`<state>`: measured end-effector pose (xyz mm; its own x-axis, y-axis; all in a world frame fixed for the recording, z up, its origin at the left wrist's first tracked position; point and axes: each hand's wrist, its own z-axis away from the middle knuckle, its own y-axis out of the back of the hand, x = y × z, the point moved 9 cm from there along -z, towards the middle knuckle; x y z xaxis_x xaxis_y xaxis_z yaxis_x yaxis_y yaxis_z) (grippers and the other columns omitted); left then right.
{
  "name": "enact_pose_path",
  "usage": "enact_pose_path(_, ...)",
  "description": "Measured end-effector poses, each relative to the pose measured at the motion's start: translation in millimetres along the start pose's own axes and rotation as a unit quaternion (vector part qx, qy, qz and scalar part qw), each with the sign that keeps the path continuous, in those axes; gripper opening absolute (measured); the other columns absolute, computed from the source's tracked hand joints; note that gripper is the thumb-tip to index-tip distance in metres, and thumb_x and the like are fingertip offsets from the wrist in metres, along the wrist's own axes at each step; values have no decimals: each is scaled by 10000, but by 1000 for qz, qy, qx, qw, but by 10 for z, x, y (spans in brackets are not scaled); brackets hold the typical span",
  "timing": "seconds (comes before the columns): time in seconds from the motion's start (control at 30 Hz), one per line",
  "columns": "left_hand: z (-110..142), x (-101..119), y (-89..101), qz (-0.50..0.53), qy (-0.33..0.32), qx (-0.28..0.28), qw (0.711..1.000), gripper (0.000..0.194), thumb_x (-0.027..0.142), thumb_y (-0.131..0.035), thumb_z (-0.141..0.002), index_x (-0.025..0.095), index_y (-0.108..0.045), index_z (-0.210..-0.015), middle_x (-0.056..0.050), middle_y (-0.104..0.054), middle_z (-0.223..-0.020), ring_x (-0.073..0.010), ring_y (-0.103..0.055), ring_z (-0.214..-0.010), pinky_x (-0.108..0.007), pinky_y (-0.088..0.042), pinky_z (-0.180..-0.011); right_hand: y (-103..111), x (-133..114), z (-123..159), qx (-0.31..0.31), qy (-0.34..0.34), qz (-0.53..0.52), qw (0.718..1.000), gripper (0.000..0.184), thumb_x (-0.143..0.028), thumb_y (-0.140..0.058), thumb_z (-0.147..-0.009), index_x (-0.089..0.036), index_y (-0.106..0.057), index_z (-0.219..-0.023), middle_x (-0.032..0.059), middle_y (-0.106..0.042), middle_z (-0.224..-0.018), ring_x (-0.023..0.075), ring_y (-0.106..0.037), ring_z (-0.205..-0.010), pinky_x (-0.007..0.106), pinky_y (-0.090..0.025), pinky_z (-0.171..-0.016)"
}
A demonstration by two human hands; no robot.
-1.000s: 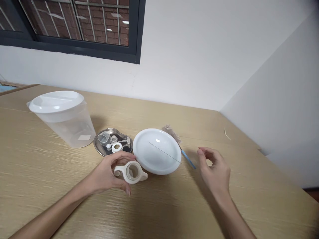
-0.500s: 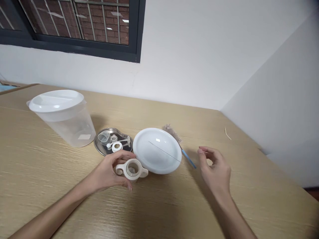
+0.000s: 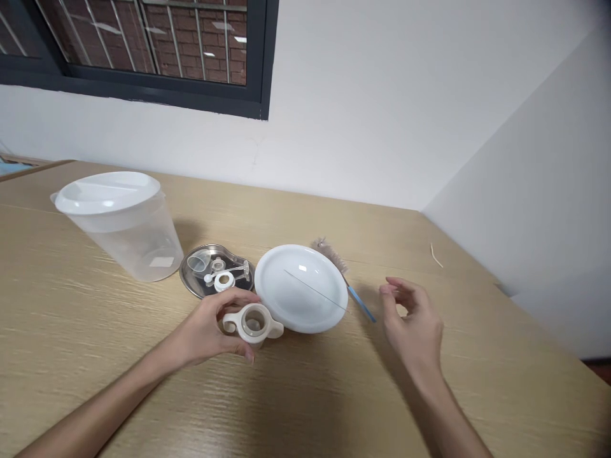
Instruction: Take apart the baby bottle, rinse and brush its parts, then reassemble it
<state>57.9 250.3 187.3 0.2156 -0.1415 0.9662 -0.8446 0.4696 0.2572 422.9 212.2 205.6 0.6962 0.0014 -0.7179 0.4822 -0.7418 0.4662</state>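
Note:
My left hand [image 3: 214, 331] is wrapped round a two-handled baby bottle [image 3: 254, 323], its open mouth turned up toward me. Just right of it stands a white bowl [image 3: 300, 318]. A thin wire [image 3: 317, 291] lies across the bowl and reaches past its rim. My right hand [image 3: 413, 324] hovers right of the bowl, thumb and forefinger pinched together; whatever may be between them is too small to make out. Behind the left hand, a steel kidney tray [image 3: 191, 284] holds a white ring [image 3: 224, 281], a clear cap [image 3: 198, 260] and other small bottle parts.
A lidded clear pitcher [image 3: 138, 245] stands at the left. A bottle brush [image 3: 331, 256] with a blue handle [image 3: 361, 304] leans by the bowl's right side. Near the right wall lies a thin pale strip [image 3: 436, 255]. The wooden table [image 3: 191, 413] meets the walls behind.
My right hand has shifted very slightly, its fingertips a touch higher. The bottle in my left hand is tilted a little differently; all else is unchanged.

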Motion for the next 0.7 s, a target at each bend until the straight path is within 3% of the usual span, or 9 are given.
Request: enact_pose_path(0.7,7,-3,-18,5,25,-4,1000,646,247,-948,-581,224,-665,-1161,-67,-716,-1172,-266,-663,-1070,-362,-546,-883,6,-5,-1,1,0,-8,1000,372,-460,-627,-854,-179,-666,-1094,89,-713,-888,229,-665,-782,372,-489,-729)
